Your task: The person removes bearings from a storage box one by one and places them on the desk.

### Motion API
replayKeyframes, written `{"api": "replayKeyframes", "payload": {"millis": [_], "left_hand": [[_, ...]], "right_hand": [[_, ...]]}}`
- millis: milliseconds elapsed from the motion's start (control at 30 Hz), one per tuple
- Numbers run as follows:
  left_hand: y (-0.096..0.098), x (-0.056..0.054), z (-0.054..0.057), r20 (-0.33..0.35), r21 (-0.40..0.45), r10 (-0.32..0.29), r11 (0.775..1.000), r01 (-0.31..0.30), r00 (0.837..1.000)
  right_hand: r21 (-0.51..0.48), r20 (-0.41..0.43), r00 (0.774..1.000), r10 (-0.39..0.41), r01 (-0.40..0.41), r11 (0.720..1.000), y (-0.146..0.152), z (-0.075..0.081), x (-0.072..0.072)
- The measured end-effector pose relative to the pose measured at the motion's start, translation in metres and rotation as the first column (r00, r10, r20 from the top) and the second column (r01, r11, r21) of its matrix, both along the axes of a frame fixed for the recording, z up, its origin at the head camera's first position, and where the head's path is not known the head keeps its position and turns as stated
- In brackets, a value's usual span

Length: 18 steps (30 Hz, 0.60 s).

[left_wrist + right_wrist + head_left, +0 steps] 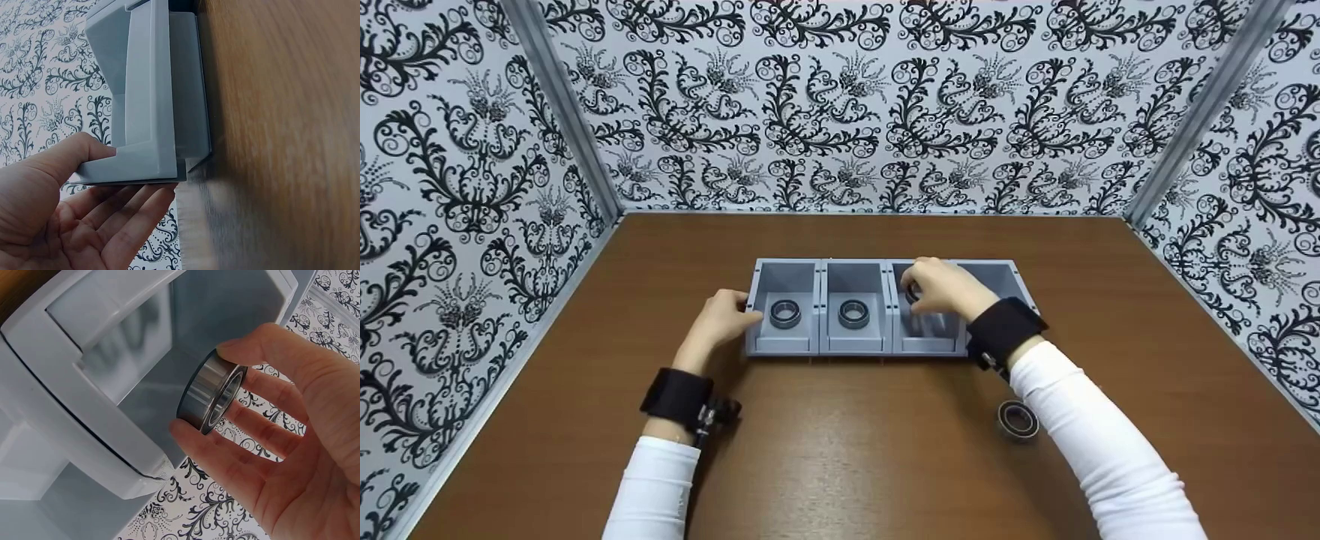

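Note:
A row of grey plastic bins [784,346] stands on the table. My left hand [720,321] grips the side wall of the leftmost bin [160,84], its thumb over the rim and its fingers along the outside. One ball bearing [785,325] lies flat in that bin, and another bearing [853,325] in the bin beside it. Inside the third bin, my right hand [949,289] pinches a tilted bearing [203,391] between thumb and fingertips, above the bin's floor. The rightmost bin [994,276] is partly hidden behind the right hand and wrist.
A further bearing [1005,424] lies on the brown wooden table [840,450], in front of the bins and beside the right forearm. Patterned white panels [840,105] with grey metal posts [566,105] enclose the table at the back and sides.

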<state>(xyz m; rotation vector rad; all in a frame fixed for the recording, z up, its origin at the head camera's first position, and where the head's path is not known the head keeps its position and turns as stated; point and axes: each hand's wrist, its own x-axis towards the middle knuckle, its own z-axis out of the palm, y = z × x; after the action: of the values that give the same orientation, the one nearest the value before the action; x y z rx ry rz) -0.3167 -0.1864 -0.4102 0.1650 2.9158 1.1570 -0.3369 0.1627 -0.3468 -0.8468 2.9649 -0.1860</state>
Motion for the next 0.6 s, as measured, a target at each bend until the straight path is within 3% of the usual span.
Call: {"api": "replayKeyframes", "payload": {"millis": [600], "left_hand": [[-0.0015,-0.0012,-0.0016,0.0,0.016,-0.014,1.0,0.014,1.0]], "right_hand": [[-0.006,-0.024,1.0,-0.006,0.005,1.0,0.003,0.001,-0.0022]]}}
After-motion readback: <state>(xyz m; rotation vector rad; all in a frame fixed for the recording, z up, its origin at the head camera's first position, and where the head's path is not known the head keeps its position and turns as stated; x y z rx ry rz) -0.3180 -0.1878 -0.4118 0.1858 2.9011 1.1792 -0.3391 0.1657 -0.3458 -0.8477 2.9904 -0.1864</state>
